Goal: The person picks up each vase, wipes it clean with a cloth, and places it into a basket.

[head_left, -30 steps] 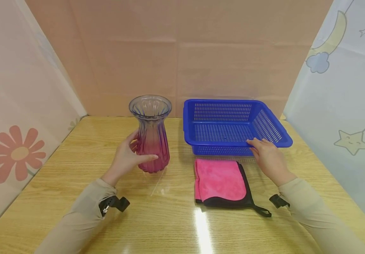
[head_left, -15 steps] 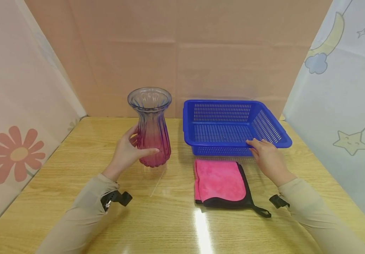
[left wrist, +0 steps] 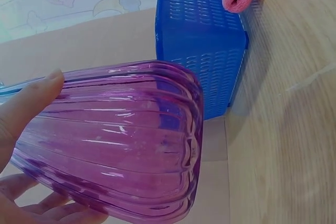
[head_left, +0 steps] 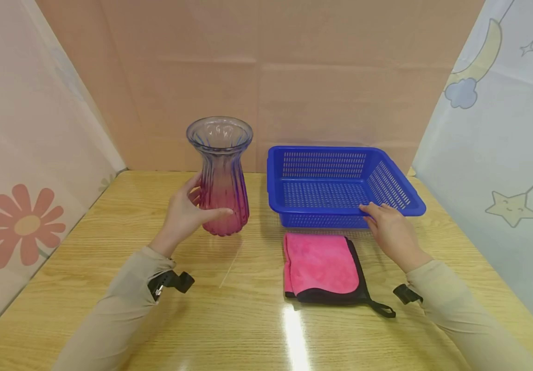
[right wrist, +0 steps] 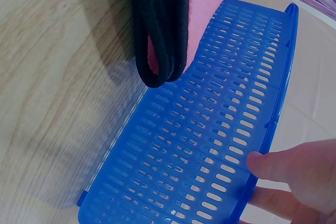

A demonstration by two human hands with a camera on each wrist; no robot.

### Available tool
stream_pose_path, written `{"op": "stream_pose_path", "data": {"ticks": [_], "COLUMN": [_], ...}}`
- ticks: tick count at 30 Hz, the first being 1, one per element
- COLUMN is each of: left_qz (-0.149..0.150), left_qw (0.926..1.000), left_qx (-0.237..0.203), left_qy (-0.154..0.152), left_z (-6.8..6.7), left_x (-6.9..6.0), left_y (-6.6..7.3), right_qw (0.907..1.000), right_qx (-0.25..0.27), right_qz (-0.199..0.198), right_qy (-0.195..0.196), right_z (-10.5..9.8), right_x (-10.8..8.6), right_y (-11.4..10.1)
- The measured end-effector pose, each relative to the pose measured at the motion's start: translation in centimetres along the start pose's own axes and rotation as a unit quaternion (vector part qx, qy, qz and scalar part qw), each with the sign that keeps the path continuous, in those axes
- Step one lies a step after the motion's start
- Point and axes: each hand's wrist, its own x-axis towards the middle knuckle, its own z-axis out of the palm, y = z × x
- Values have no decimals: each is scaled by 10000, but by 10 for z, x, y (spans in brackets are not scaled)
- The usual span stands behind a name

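Note:
My left hand (head_left: pixel 183 216) grips a ribbed glass vase (head_left: pixel 223 190) around its lower body, thumb across the front and fingers behind. The vase shades from pink at the base to bluish at its flared rim; it is upright and held above the table, its base off the wood in the left wrist view. At the right, my right hand (head_left: pixel 393 234) pinches the front rim of a blue plastic basket (head_left: pixel 324 219), with the thumb (right wrist: pixel 265 165) outside and fingers over the rim. The slotted basket rests on the table and holds nothing.
A folded pink cloth (head_left: pixel 324 265) with black edging and a hanging loop lies in front of the basket. A thin pale line (head_left: pixel 231 265) marks the wooden table (head_left: pixel 229 330) below the vase. Fabric walls (head_left: pixel 257 67) stand behind and at both sides.
My left hand has raised the vase higher off the table, keeping it upright. The right hand, basket and cloth have stayed in place.

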Motion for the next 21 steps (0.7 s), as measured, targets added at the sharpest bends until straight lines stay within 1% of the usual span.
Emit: {"op": "stream_pose_path", "data": {"ticks": [9, 16, 21], "left_qz": [262, 382, 495], "left_qw": [9996, 9991, 9983], "left_qx": [34, 175, 272], "left_qy": [58, 106, 161], "left_z": [4, 6, 6], "left_x": [9, 13, 15], "left_y": [10, 16, 19], "right_qw": [10000, 9999, 9996], "right_qx": [-8, -26, 11], "right_qz": [-34, -72, -129], "right_qy": [75, 126, 240], "right_z": [1, 3, 3], "right_x": [0, 0, 0], "right_y": [1, 2, 1]}}
